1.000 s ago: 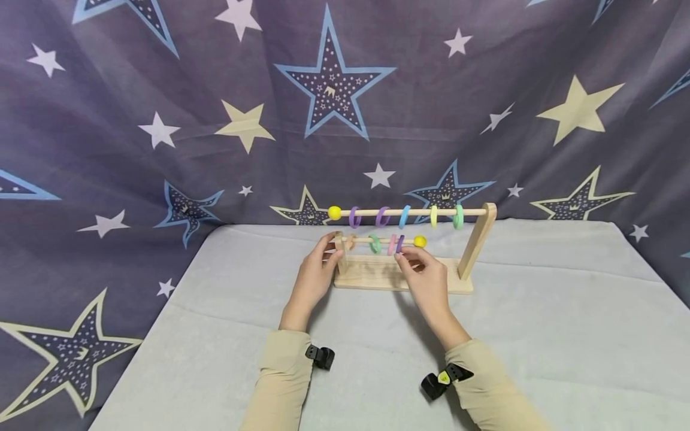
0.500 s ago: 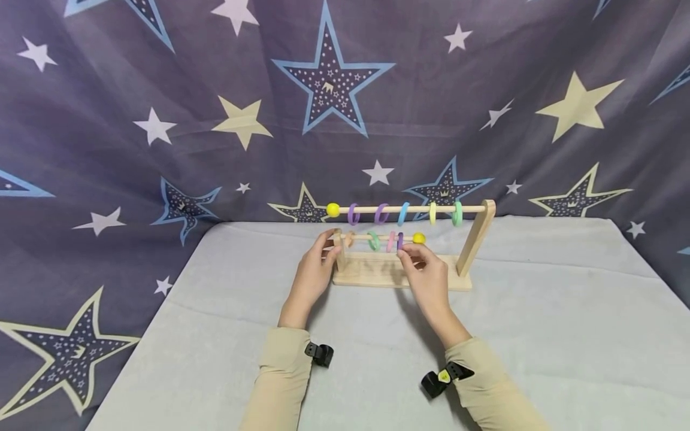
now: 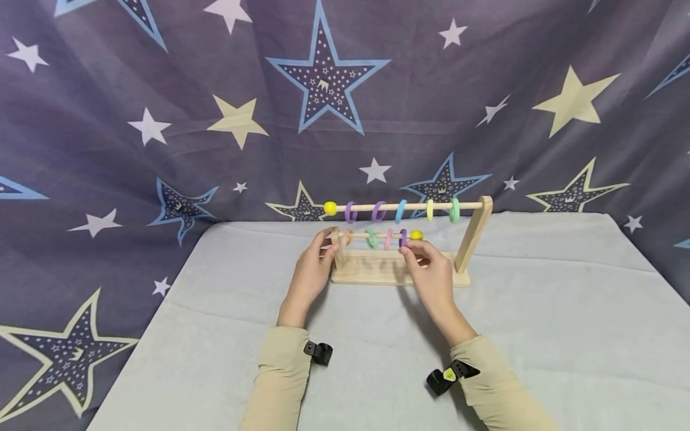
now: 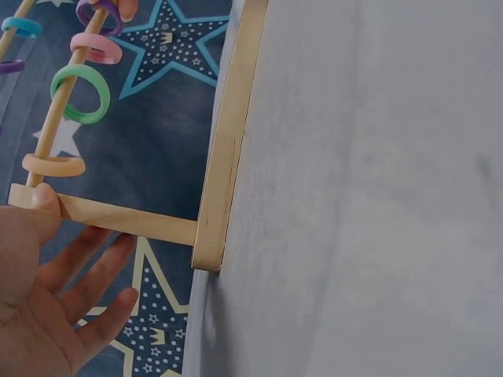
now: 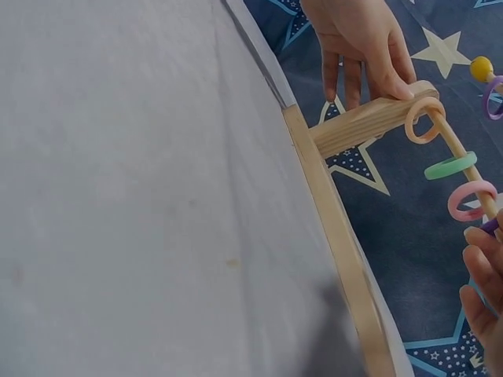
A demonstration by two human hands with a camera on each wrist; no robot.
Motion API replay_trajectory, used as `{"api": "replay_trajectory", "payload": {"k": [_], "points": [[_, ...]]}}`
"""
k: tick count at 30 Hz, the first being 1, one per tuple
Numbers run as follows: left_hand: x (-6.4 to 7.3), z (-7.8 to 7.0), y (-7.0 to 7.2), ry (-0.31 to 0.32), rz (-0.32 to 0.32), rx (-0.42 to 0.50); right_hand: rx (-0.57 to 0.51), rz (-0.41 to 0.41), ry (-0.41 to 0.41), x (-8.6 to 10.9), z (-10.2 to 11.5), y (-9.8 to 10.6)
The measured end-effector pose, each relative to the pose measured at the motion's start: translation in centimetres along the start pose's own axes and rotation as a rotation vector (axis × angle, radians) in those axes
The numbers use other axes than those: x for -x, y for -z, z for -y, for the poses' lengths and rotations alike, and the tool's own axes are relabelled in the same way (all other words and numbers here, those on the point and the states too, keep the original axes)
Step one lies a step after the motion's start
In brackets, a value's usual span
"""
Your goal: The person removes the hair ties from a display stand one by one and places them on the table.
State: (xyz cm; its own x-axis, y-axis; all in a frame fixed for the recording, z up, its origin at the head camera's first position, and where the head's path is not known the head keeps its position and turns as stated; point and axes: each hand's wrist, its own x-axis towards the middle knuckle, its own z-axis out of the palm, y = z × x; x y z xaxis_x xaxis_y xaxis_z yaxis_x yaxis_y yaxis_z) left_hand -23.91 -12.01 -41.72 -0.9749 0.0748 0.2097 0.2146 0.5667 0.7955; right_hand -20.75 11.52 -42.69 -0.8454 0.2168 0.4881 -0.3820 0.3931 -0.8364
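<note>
The dark purple ring [image 3: 403,237] hangs on the lower rod [image 3: 359,235], between the pink ring [image 3: 388,239] and the yellow ball [image 3: 417,235], its rim pinched between thumb and finger of the right hand [image 3: 433,277]. It looks light, stiff and smooth (plastic or painted wood, hard to say), so it should slide easily; the outer rim seems the place to hold. The left hand [image 3: 309,272] grips the short post [image 3: 339,257], thumb on 1 side, fingers on the other. The right wrist view cuts off most of the ring; the left wrist view shows only the right hand's fingertips.
</note>
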Motion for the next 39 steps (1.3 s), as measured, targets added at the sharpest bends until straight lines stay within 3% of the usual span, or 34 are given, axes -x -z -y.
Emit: {"api": "replay_trajectory", "payload": {"k": [19,39], "points": [[0.0,-0.4,0.2,0.003,0.0,-0.019,0.038,-0.005,0.037,-0.4,0.0,1.4],[0.0,-0.1,0.1,0.007,0.0,-0.009,0.049,-0.018,0.004,-0.5,-0.2,2.3]]}}
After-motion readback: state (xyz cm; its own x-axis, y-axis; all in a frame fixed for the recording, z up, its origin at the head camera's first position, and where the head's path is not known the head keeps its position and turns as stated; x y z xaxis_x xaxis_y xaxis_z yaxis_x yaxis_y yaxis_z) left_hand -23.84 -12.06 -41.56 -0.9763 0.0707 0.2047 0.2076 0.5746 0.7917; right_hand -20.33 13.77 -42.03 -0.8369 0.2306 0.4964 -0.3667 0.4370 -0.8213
